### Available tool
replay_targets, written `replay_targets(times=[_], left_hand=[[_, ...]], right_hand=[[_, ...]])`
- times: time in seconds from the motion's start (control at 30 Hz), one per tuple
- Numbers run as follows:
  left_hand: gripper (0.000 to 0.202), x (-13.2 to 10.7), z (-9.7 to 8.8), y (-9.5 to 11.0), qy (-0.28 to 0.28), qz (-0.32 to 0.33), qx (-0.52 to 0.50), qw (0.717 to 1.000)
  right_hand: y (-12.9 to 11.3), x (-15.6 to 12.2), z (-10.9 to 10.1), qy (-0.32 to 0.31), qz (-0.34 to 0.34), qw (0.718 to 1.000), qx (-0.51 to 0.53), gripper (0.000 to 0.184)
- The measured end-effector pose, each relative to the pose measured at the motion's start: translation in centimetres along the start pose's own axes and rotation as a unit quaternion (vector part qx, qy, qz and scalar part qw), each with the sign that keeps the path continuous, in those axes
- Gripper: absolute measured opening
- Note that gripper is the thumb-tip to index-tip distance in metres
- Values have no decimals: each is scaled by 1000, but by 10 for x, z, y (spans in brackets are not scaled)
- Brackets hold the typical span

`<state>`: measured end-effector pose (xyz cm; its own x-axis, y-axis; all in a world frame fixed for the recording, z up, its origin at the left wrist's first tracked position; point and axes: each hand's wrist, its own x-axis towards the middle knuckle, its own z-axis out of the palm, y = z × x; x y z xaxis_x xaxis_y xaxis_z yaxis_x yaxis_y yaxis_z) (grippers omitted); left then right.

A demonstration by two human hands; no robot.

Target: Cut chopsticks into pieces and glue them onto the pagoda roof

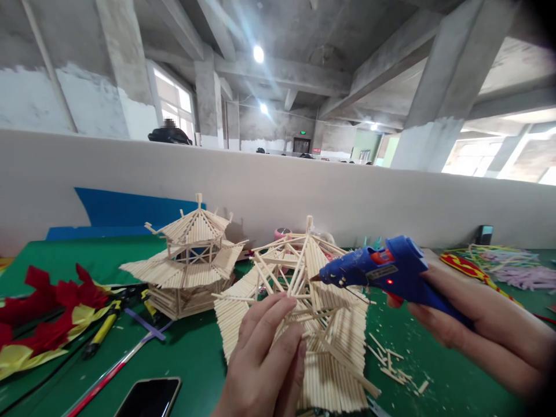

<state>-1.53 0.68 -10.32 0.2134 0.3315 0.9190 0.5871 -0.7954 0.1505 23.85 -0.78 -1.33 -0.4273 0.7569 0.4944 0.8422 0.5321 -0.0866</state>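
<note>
In front of me stands a pagoda model (334, 376) built of thin wooden sticks, its upper roof partly open framework. My left hand (264, 353) is closed at its near side, fingertips gripping the sticks around the middle tier; the exact stick between them is hidden. My right hand (473, 313) grips a blue hot glue gun (377, 266) with a red light lit on its side. The gun's nozzle points left, close to the roof sticks and above my left fingertips. To the left sits a second stick pagoda (195, 260), with both its roofs covered.
Short stick offcuts (393, 365) lie right of the model on the green table (460, 370). A phone (150, 398) is at the front left, near red cloth (56, 301) and yellow-handled tools (104, 327). Pipe cleaners (516, 266) lie back right. A white partition (391, 197) runs behind.
</note>
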Motion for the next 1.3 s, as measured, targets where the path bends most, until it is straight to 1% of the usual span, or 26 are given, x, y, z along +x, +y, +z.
replay_targets(times=[0.23, 0.3, 0.33, 0.4, 0.47, 0.53, 0.63, 0.83, 1.0, 1.17, 1.3], left_hand=[[26, 0, -2, 2, -15, -6, -5, 1000], [26, 0, -2, 2, -21, -7, -7, 1000], [26, 0, -3, 2, -23, -7, -7, 1000], [25, 0, -3, 2, -25, -8, -10, 1000], [25, 0, -3, 2, -25, -8, -12, 1000], [24, 0, -3, 2, -24, -6, -14, 1000], [24, 0, -2, 2, -23, -4, -11, 1000], [22, 0, -2, 0, -21, 6, -1, 1000], [20, -1, -1, -2, -15, 17, 5, 1000], [20, -1, -1, -2, -15, 20, 7, 1000], [21, -1, -2, -2, -16, 17, 1, 1000]], right_hand=[[4, 0, 6, -51, 82, 994, 48, 51], [5, 0, 8, -55, 79, 995, 36, 50], [6, -1, 9, -47, 67, 996, 25, 50], [7, -5, 10, -15, 34, 999, 2, 49], [8, -10, 11, 5, 16, 1000, -13, 49], [10, -15, 12, 1, 27, 999, -22, 50], [11, -21, 12, -30, 67, 997, -15, 50], [8, -21, 10, -69, 110, 991, 26, 50], [7, -22, 8, -67, 109, 991, 30, 46], [12, -28, 8, -71, 111, 991, 26, 50], [15, -32, 8, -56, 113, 992, 30, 50]])
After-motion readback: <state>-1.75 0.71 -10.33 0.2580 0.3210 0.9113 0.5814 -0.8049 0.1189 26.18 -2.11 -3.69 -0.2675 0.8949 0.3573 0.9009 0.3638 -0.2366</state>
